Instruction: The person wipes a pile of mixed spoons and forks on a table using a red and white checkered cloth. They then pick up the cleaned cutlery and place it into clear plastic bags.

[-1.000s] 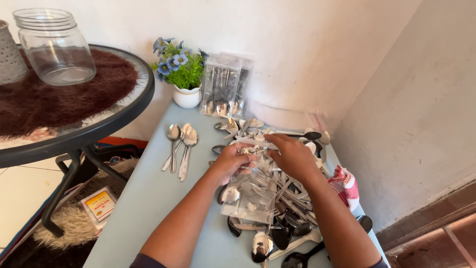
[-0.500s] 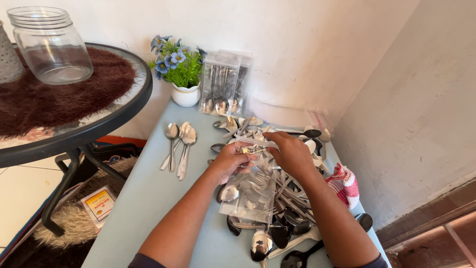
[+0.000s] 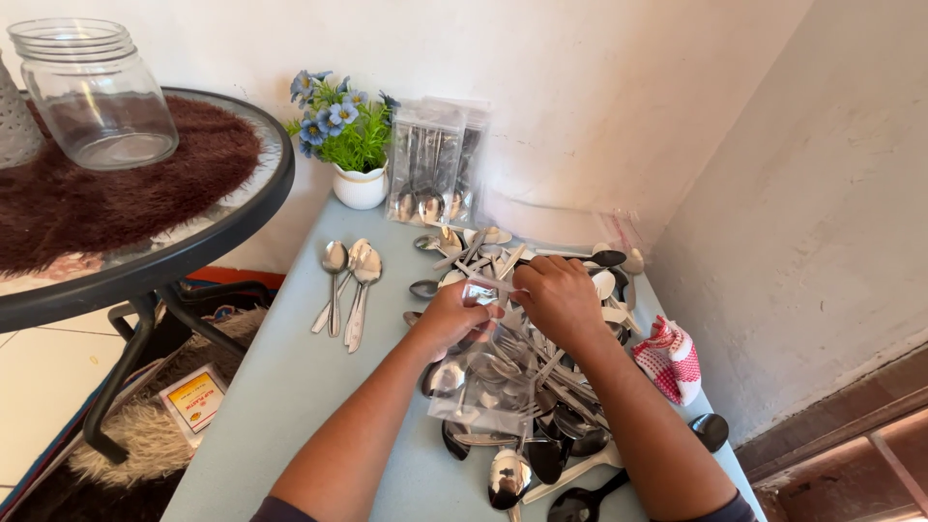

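Fingers of your left hand [image 3: 452, 314] and right hand [image 3: 556, 295] pinch the clear bag's [image 3: 483, 382] top edge, forearms angled inward over the spoon pile [image 3: 570, 425].

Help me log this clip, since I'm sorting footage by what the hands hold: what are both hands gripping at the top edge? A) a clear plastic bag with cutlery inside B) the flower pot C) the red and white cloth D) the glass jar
A: the left hand and right hand pinch the top of a clear plastic bag of spoons, above the cutlery pile.
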